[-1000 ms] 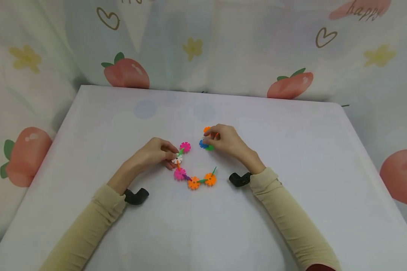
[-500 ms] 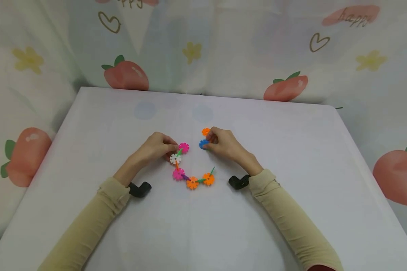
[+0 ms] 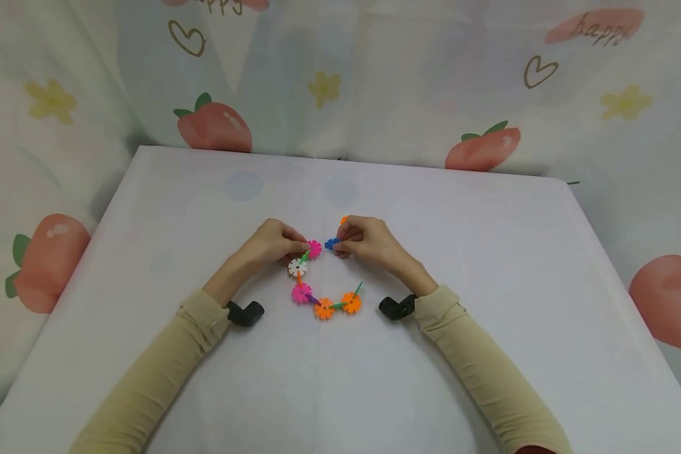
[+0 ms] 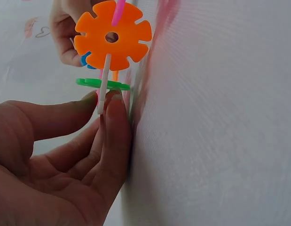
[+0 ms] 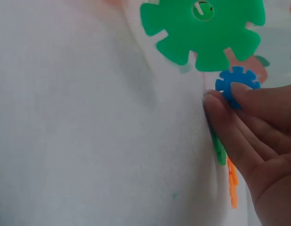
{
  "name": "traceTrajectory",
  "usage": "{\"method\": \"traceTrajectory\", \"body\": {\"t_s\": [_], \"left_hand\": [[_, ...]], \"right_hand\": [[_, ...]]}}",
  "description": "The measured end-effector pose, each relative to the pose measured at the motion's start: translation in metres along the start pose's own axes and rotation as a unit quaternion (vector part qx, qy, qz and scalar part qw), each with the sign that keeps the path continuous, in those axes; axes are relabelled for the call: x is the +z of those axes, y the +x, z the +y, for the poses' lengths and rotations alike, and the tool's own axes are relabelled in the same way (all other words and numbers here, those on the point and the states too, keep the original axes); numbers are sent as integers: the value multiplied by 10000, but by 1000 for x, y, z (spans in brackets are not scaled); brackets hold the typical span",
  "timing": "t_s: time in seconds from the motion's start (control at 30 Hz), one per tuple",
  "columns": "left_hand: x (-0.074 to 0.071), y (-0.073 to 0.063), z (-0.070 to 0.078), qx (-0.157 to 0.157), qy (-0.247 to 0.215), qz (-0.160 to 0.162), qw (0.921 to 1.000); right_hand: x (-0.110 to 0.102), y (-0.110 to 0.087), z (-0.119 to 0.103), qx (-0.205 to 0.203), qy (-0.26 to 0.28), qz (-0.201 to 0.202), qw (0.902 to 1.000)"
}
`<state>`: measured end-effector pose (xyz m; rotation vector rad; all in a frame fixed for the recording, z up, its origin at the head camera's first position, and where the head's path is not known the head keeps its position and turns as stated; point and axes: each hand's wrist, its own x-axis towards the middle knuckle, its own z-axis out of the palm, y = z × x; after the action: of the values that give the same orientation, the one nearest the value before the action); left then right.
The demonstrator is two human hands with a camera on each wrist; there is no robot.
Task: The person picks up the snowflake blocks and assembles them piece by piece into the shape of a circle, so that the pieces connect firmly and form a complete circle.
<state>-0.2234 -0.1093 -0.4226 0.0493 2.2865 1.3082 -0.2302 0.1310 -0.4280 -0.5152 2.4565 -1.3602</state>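
A curved chain of interlocking snowflake discs lies on the white table. My left hand pinches the pink snowflake disc at the chain's upper end between thumb and fingers. Below it come a white disc, a second pink disc and two orange discs, joined by edge-on discs. Just right of the upper pink disc, my right hand pinches a blue snowflake disc, tilted, with a small gap between the two. In the right wrist view, the blue disc shows between thumb and fingers.
An orange disc peeks out behind the right hand. In the right wrist view, a green disc stands edge-on behind the fingers. Black wrist cameras jut inward from both wrists. A printed curtain hangs behind the table.
My left hand has moved from the white disc up and right to the upper pink disc. The right hand has brought the blue disc left, toward that pink disc, and tilted it.
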Motion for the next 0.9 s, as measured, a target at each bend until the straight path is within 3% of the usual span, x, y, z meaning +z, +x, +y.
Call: {"method": "traceTrajectory", "body": {"t_s": [0.23, 0.53, 0.77, 0.9], "left_hand": [[-1, 1, 2, -33, -70, -118, 9999], [-1, -1, 3, -44, -428, -346, 9985], [-1, -3, 5, -70, -403, -444, 9982], [-2, -4, 5, -53, -350, -445, 9984]], "right_hand": [[5, 2, 1, -145, 121, -64, 9998], [7, -2, 5, -456, 207, 225, 9985], [9, -5, 5, -335, 385, 307, 9982], [11, -5, 5, -574, 390, 380, 9969]]}}
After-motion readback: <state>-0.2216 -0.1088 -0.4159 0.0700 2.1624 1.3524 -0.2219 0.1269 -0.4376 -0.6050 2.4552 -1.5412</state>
